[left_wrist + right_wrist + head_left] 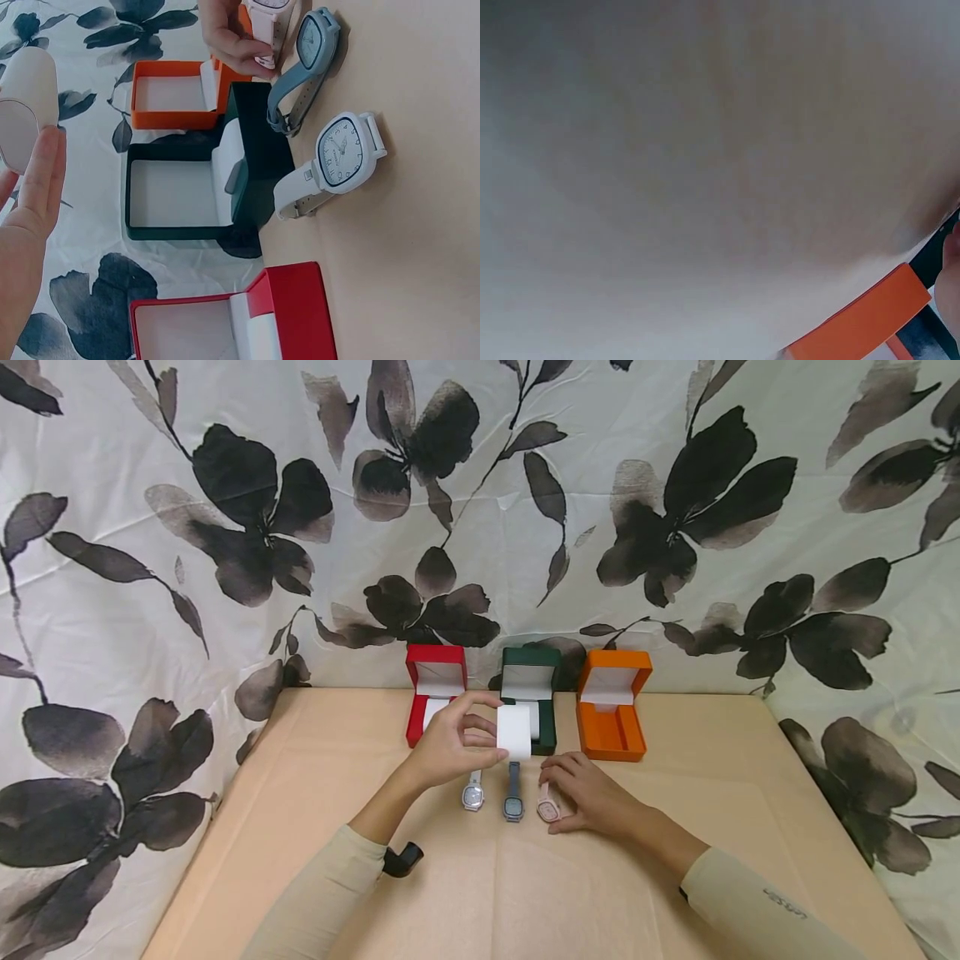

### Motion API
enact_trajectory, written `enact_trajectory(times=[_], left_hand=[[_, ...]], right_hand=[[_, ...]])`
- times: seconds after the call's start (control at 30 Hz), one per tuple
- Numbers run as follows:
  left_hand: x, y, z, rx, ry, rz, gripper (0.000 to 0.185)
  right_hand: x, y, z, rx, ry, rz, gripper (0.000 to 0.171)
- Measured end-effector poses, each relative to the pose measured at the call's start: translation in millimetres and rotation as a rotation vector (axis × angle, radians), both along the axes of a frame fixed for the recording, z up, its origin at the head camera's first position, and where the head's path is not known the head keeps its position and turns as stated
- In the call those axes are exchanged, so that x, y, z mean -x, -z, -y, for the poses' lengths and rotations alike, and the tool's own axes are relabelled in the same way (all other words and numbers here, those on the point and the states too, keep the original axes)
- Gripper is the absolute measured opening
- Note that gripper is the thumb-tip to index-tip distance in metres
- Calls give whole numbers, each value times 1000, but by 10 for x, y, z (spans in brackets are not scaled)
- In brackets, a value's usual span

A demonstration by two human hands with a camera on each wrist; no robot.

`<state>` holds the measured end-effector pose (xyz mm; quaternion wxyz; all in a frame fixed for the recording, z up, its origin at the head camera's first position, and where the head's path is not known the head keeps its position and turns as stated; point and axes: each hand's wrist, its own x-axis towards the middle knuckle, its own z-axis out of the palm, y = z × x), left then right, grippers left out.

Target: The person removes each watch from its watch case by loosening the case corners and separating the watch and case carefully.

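Left hand: the left hand [452,745] is lifted above the worktop [750,793], thumb and fingers pinching a white cushion [514,731] in front of the green box [530,710].
White cushion: a small rounded pad, held clear of the worktop, just in front of the green box and above the grey-blue watch [513,793]; in the left wrist view it shows against the fingers [41,176].
Right hand: the right hand [588,793] lies low on the worktop, its fingertips curled onto the pink watch [548,806] and pinching its strap.
Watches: three lie in a short row near the boxes, the white watch [472,792] on the left, the grey-blue one in the middle, the pink one on the right, close beside one another.
Boxes: the red box [435,693], the green box and the orange box [611,706] stand side by side at the back edge, all with lids up.
Box insides: the red box shows a white cushion inside; the orange box's tray looks bare.
Backdrop: a flowered cloth [225,527] hangs behind and to both sides.
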<state>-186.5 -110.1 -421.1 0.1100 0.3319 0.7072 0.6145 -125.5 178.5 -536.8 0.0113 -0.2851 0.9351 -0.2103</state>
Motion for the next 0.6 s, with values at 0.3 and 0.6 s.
enact_trajectory(times=[0.3,0.6], left_hand=[[-26,3,-16,1,-4,2,61],[-45,27,-30,3,-9,8,62]], right_hand=[[-28,17,-44,50,43,85,75],[-50,21,-125,24,-2,57,87]])
